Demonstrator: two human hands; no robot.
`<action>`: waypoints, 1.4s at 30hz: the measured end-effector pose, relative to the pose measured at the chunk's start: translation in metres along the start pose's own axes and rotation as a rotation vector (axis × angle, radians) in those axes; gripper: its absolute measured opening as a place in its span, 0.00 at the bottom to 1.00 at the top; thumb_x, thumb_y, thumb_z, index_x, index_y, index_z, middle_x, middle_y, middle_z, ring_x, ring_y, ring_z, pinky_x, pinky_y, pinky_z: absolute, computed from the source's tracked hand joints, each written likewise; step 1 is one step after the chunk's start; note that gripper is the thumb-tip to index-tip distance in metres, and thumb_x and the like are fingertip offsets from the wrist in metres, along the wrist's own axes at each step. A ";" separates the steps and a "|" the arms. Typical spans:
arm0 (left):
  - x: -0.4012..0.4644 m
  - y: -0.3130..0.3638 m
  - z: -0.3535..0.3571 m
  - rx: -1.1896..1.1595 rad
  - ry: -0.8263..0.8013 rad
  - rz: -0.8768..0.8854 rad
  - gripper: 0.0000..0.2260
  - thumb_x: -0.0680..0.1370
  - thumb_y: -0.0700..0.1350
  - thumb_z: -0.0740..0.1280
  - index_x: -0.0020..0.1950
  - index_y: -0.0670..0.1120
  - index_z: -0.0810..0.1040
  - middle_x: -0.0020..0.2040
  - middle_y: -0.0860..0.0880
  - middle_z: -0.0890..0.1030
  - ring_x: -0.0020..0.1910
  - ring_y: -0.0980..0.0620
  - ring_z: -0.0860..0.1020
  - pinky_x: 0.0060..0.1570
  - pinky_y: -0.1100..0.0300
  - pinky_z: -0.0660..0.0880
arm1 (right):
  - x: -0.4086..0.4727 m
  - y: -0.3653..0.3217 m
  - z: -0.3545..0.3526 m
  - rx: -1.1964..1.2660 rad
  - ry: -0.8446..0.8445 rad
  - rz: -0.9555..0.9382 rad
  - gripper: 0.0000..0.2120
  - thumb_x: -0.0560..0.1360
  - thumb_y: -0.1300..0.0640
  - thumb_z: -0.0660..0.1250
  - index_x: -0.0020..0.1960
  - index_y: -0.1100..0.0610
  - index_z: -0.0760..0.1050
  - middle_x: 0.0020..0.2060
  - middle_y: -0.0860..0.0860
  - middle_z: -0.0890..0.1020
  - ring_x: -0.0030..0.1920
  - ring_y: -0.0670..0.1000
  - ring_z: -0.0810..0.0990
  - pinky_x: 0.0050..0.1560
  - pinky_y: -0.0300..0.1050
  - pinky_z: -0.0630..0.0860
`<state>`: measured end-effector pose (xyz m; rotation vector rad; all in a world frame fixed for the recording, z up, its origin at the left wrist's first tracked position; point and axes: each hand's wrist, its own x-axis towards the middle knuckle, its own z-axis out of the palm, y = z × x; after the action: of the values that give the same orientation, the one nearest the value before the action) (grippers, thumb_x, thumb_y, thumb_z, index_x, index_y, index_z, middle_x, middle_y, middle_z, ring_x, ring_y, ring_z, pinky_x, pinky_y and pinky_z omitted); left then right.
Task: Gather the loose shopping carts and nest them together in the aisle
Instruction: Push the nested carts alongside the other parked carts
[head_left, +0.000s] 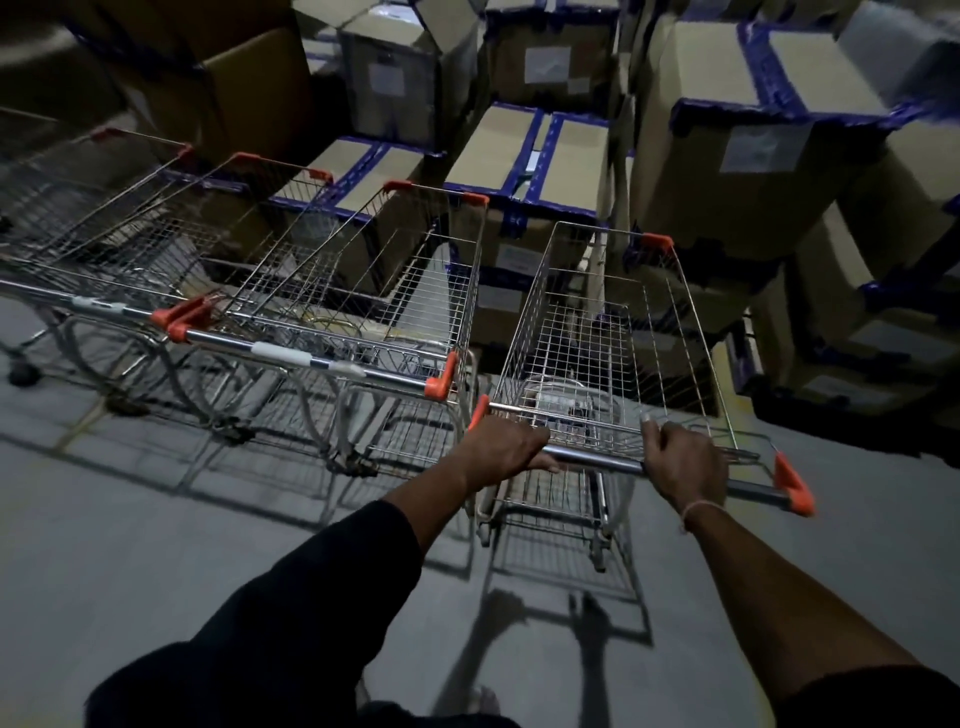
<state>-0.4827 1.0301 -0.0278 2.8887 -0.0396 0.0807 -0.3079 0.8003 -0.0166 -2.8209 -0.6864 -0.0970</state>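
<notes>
We grip cart handle (597, 457) lower centre: left hand (501, 447), right hand (683, 462) | other wire carts (332, 291) centre left, beside cardboard boxes (524, 150).

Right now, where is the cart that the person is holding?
In the head view, the held cart stands right of centre, just right of the parked carts, facing stacked cardboard boxes; the left hand and right hand grip its handle.

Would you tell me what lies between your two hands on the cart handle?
In the head view, only a bare stretch of the cart handle lies between the left hand and right hand.
</notes>
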 end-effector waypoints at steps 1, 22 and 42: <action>0.002 -0.004 -0.001 -0.008 -0.001 -0.013 0.21 0.82 0.66 0.57 0.51 0.47 0.67 0.37 0.45 0.81 0.31 0.46 0.78 0.45 0.42 0.81 | 0.004 -0.003 0.001 -0.005 -0.001 -0.003 0.36 0.83 0.31 0.47 0.43 0.57 0.81 0.39 0.60 0.84 0.40 0.62 0.83 0.43 0.52 0.78; 0.018 -0.022 -0.020 0.236 -0.177 -0.221 0.24 0.84 0.65 0.49 0.68 0.49 0.68 0.61 0.41 0.79 0.66 0.39 0.74 0.76 0.34 0.56 | 0.038 -0.024 0.015 0.009 -0.056 -0.151 0.45 0.79 0.24 0.36 0.37 0.55 0.77 0.33 0.56 0.80 0.33 0.56 0.77 0.38 0.48 0.72; -0.040 -0.046 -0.047 0.427 -0.089 -0.481 0.32 0.83 0.67 0.45 0.83 0.52 0.51 0.75 0.35 0.64 0.68 0.38 0.68 0.65 0.43 0.66 | -0.014 -0.127 0.029 -0.085 -0.224 -0.457 0.21 0.85 0.36 0.53 0.66 0.49 0.72 0.60 0.55 0.79 0.61 0.60 0.74 0.62 0.59 0.66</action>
<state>-0.5234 1.0872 0.0040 3.2217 0.7357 -0.1454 -0.3789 0.9101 -0.0192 -2.7202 -1.3984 0.1169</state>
